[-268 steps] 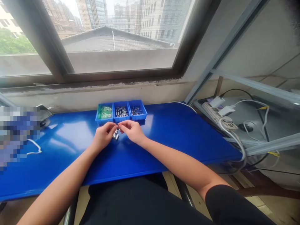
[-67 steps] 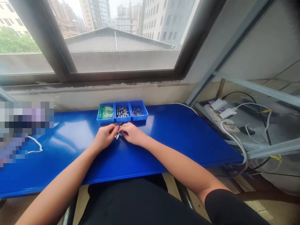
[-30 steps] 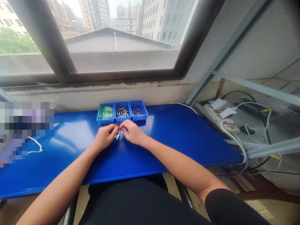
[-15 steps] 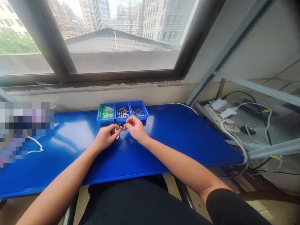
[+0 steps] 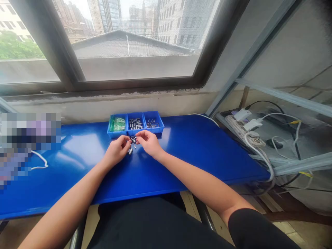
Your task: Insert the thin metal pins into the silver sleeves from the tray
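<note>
My left hand (image 5: 118, 149) is closed in a pinch over the blue table, but its fingers hide what is between them. Close by on the right, my right hand (image 5: 149, 143) pinches a slim metal rod (image 5: 133, 138) between thumb and forefinger. The rod reaches across toward the left fingertips; whether they touch it is too small to tell. Just below the fingers lie several small metal pieces, among them a short silvery cylinder (image 5: 130, 151) and a thin pin (image 5: 134, 145).
Behind my hands stands a blue three-part bin (image 5: 135, 132): green plastic with pale pieces at left, short metal cylinders (image 5: 135, 123) in the middle, thin metal pins (image 5: 153, 123) at right. A power strip (image 5: 255, 140) with white cables sits right of the table (image 5: 202, 152). A window rises behind.
My fingertips have shifted slightly left and apart, and the slim rod between them lies flatter. More of the small pieces on the table shows beneath my hands.
</note>
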The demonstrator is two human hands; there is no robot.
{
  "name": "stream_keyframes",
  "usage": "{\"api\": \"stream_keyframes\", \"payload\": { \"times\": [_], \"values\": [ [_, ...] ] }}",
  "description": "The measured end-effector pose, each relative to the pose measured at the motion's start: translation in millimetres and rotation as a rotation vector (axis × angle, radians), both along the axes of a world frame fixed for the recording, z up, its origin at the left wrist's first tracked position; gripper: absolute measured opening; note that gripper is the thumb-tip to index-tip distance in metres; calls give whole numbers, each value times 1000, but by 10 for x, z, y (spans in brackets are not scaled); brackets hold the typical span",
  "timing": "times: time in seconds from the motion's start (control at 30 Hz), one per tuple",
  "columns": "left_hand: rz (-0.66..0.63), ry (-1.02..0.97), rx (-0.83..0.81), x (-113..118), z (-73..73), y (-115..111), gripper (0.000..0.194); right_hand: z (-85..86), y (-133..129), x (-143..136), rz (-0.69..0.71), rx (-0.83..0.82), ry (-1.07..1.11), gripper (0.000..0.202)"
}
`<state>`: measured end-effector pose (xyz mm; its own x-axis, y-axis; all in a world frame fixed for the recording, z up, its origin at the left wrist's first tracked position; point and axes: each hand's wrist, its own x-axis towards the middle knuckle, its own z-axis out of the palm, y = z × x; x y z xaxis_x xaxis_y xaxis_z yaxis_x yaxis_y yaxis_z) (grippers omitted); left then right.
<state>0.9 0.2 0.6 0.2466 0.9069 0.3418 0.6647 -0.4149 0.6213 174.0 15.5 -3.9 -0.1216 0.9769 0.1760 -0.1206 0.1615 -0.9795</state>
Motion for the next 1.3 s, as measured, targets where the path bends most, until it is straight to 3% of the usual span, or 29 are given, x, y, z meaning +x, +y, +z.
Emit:
{"api": "stream_keyframes", "payload": {
  "times": [0.33,0.6,0.83,1.13,1.3],
  "values": [
    [45,14,-6,-10,41,-20,27,-5,-42,-13,35,47,-67,16],
    [6,-31,8,-2,41,-30,23,28,-49,3,28,16,-63,18],
    [25,-2,16,-18,38,-19,34,-2,-50,-19,38,30,-40,20],
    [15,-75,17,-5,37,-30,21,18,-44,-3,23,1,-41,18],
    [12,-56,17,-23,40,-19,25,22,-51,-9,34,14,-42,19]
  ]
}}
